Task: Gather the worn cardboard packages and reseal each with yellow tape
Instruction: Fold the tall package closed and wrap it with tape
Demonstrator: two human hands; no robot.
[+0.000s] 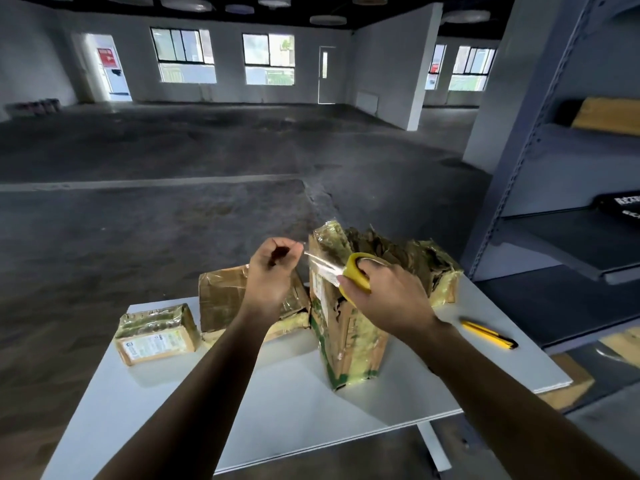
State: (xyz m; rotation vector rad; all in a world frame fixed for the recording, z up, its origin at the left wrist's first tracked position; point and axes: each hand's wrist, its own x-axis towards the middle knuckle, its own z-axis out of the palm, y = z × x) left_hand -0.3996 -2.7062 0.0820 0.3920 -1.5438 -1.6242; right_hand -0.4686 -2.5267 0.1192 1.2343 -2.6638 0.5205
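No text is legible; the package label (pixel 152 344) and red door sign (pixel 106 57) blur.

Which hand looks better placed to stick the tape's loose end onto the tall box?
Left, probably. The left hand pinches the end of the tape strip right beside the tall box, while the right hand is busy gripping the yellow roll.

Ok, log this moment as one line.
left hand: pinches tape strip | right hand: grips tape roll | likely target: tall package | cutter: lying on table
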